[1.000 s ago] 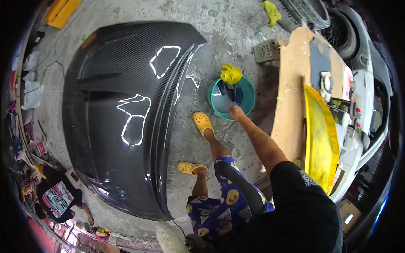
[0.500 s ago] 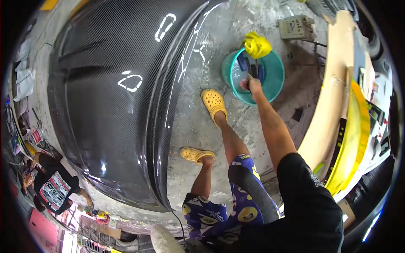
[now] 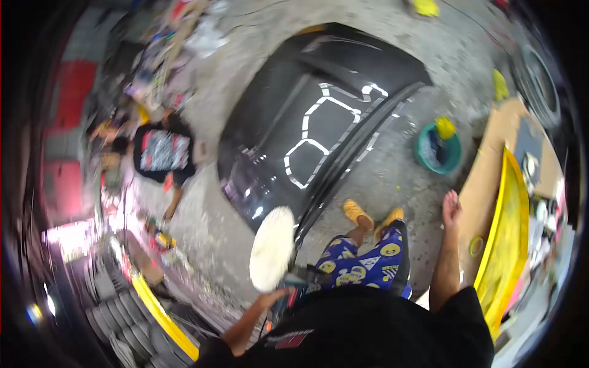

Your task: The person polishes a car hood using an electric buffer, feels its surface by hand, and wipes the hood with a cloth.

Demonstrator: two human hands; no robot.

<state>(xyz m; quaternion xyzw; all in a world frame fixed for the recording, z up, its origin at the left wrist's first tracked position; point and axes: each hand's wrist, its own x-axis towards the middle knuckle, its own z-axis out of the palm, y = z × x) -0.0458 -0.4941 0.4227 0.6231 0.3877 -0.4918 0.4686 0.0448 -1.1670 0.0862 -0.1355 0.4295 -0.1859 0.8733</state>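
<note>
My left hand (image 3: 270,299) is wrapped round a polisher (image 3: 294,287), low in the view by my body. Its round pale fleece pad (image 3: 272,248) is tilted up beside the near corner of a glossy black car hood (image 3: 264,132) with a carbon-fibre weave. My right hand (image 3: 452,207) is held out over the right side with nothing in it, fingers loosely stretched and a little blurred. Further off, a teal bucket (image 3: 455,161) stands on the floor with a yellow thing (image 3: 445,127) at its rim. Dark items inside the bucket are unclear.
A co-worker in a black shirt (image 3: 164,150) is bent over at the left. Right of me lie a brown board (image 3: 491,138) and a long yellow panel (image 3: 506,227). Stacked grey parts (image 3: 132,325) and a yellow bar (image 3: 162,313) sit lower left.
My right hand has let go of the item in the bucket and drawn back. The view has swung left and upright; the polisher and my left hand now show.
</note>
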